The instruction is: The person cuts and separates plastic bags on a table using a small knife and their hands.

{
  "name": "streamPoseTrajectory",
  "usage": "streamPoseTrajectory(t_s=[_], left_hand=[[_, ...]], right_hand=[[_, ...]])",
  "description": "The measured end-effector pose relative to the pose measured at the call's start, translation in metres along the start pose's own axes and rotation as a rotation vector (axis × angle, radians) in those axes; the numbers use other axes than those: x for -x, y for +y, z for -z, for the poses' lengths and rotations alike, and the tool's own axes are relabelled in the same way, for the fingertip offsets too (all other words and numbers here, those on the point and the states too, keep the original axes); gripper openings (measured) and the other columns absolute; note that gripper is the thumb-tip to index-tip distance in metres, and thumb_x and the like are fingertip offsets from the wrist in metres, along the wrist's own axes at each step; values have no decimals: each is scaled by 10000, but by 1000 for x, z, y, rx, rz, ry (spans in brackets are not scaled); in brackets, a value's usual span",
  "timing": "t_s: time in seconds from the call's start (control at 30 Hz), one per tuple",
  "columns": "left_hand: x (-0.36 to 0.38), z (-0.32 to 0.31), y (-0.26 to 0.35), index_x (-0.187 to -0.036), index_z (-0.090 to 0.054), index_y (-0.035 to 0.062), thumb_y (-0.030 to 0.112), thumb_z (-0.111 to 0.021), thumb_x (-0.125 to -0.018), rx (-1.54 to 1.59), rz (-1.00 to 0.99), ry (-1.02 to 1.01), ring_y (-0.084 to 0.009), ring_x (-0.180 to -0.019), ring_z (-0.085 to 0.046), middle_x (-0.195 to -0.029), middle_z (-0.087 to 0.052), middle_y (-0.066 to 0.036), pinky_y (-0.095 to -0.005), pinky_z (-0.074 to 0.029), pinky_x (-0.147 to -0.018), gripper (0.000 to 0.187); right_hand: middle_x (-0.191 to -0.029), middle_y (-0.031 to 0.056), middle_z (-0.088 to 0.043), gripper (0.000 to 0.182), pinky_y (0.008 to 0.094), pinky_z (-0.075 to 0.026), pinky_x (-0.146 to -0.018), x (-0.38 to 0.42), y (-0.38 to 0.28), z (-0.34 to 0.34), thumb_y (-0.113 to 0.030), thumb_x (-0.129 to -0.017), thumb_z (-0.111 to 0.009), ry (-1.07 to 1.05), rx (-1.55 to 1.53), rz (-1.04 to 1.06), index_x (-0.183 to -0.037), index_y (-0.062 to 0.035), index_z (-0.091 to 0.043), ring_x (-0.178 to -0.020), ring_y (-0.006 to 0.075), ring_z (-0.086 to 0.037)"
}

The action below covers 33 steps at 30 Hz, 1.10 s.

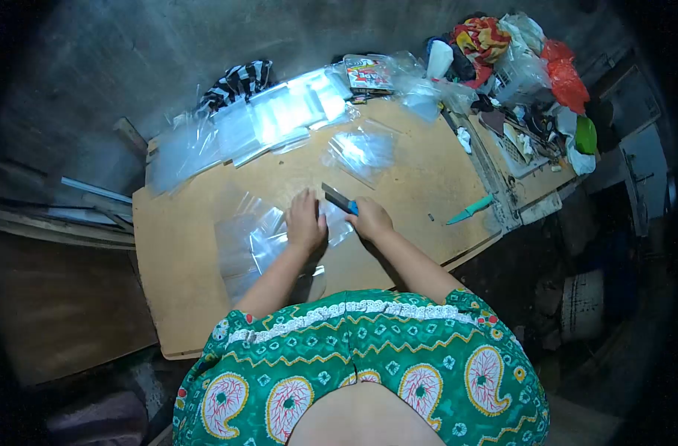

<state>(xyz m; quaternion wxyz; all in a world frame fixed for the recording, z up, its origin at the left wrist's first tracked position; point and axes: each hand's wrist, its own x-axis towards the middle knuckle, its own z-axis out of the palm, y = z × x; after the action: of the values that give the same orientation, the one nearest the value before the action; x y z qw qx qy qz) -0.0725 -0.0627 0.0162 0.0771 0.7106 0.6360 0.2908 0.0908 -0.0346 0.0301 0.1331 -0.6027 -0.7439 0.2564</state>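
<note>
My right hand [372, 220] grips a knife [340, 199] with a blue-and-black handle. Its broad blade points up and to the left, just beyond the fingers of my left hand. Flat on the clear plastic sheets [239, 232], my left hand [306, 220] has its fingers stretched forward and its thumb apart. The sheets spread under and to the left of that hand, overlapping and shiny with reflections. A smaller pile of clear plastic pieces [363, 154] lies farther back on the wooden table [179, 279].
Stacked clear plastic sheets [268, 119] line the table's back edge, beside a black-and-white striped bag [239, 84] and a printed box [369, 73]. A teal-handled knife [470, 209] lies at the right edge. Past it, a side surface carries clutter, a red bag [564, 74] and a green container [585, 135].
</note>
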Motion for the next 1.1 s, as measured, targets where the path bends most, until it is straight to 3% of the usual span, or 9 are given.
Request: streamPoseTrajectory(t_s=[0.07, 0.13, 0.17, 0.3, 0.4, 0.47, 0.6, 0.7, 1.1], left_hand=[[-4, 13, 4, -1101, -399, 26, 218, -621, -668, -117, 72, 17, -302, -1066, -374, -1161, -397, -157, -410, -315, -869, 523], [-19, 30, 8, -987, -463, 24, 268, -658, -644, -214, 299, -359, -323, -972, -461, -1137, -423, -166, -385, -407, -780, 463], [-20, 27, 2, -914, -481, 21, 292, -682, -623, -227, 324, -337, -331, -850, -528, -1055, -488, -174, -369, -455, -695, 445], [-28, 12, -22, -837, -523, 20, 301, -681, -618, -163, 437, -394, -324, -785, -549, -910, -559, -168, -371, -451, -685, 390], [-25, 11, -27, -733, -551, 27, 298, -663, -635, -88, 435, -505, -311, -745, -558, -763, -587, -153, -362, -448, -652, 309], [-21, 14, -23, -652, -554, 32, 292, -629, -666, 65, 333, -335, -305, -682, -559, -699, -586, -138, -349, -442, -620, 271], [-20, 5, -40, -656, -523, 27, 218, -587, -733, 556, 293, -360, -123, -560, -526, -644, -572, -65, -272, -414, -514, 215], [-19, 5, -35, -682, -509, 23, 189, -571, -758, 769, 291, -329, -76, -553, -483, -636, -552, -21, -241, -393, -492, 193], [-26, 9, -28, -907, -542, 59, 112, -476, -784, 936, 456, -356, -73, -568, -448, -664, -500, 13, -207, -373, -519, 149]], right_hand=[[-827, 185, -552, 296, 409, -412, -684, -13, 10, 1, -234, -650, -640, -12, -49, -33, -839, -42, -518, -816, 345, -526], [-820, 196, -554, 242, 414, -414, -666, -28, 19, 10, -185, -668, -605, 110, -53, -62, -847, -49, -515, -792, 346, -532], [-813, 196, -554, 257, 411, -416, -656, -47, 38, 4, -205, -678, -593, 169, -45, -48, -872, -53, -519, -773, 349, -533], [-796, 188, -558, 301, 404, -422, -646, -57, 36, 36, -223, -677, -593, 393, -72, -80, -920, -60, -523, -749, 350, -533], [-763, 165, -563, 325, 381, -429, -634, -45, 33, 29, -235, -667, -610, 667, -25, 83, -927, -55, -534, -709, 340, -538], [-729, 153, -569, 357, 359, -441, -633, -19, 19, 25, -266, -652, -641, 292, -240, -32, -869, -1, -539, -688, 316, -553], [-719, 120, -579, 405, 313, -442, -600, 4, 19, -6, -318, -645, -657, 223, -446, -126, -842, 18, -544, -649, 242, -564], [-714, 92, -587, 293, 270, -437, -576, -9, 29, -28, -238, -676, -640, 9, -877, -121, -814, 5, -551, -628, 145, -552], [-672, 49, -568, 119, 247, -423, -597, 6, 15, -4, -81, -693, -532, 90, -722, -1, -791, -23, -564, -625, 112, -528]])
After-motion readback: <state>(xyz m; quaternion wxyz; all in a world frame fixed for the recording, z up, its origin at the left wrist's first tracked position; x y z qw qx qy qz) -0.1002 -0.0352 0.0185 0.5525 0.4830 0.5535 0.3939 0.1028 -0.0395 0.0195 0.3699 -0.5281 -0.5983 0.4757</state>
